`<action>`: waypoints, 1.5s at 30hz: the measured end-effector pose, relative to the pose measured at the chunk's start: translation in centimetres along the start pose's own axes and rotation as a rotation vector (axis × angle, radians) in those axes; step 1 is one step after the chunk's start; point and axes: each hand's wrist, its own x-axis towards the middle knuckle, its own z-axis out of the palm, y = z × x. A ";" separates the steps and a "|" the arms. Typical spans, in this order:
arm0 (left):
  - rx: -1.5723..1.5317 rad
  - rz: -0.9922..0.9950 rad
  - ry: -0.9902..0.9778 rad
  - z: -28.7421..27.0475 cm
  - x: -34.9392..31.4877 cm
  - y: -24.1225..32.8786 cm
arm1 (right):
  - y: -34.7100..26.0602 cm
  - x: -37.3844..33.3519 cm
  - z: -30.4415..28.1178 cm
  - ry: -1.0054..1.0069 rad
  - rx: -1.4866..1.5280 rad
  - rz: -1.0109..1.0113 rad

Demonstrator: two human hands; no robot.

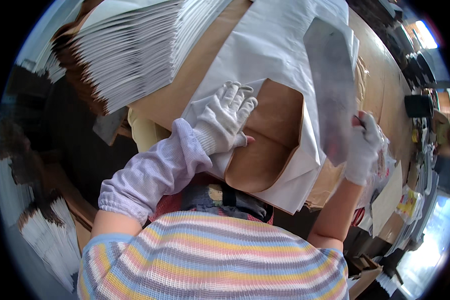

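Observation:
My left hand [227,115], in a white knit glove with a bare thumb tip, lies with its fingers stretched out on a white paper bag [205,100]. The bag's near end is spread into a brown flap [270,135], with a crease across its middle. My thumb touches the flap's left edge. At the right, my gloved right hand [363,150] is closed on the edge of a long, flat grey plate [330,85], which looks smooth and slightly blurred. The plate is over the right side of the white paper sheets [280,45].
A thick row of overlapping white paper bags [130,55] with brown ends lies at the far left. More bags [52,235] stand low at the left. Brown paper [195,65] covers part of the table. Plastic wrappings [410,205] and clutter lie along the right.

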 end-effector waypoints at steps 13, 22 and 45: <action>0.260 -0.553 0.021 -1.7 -9.7 -4.2 | -0.4 -6.5 7.4 -0.557 -0.001 -0.093; -0.120 0.067 0.365 2.0 -9.1 -1.6 | -0.7 -5.1 8.4 -0.623 -0.020 -0.112; 0.010 0.140 0.128 -0.6 -8.5 -0.5 | -2.3 -10.8 9.1 -0.486 -0.406 -0.439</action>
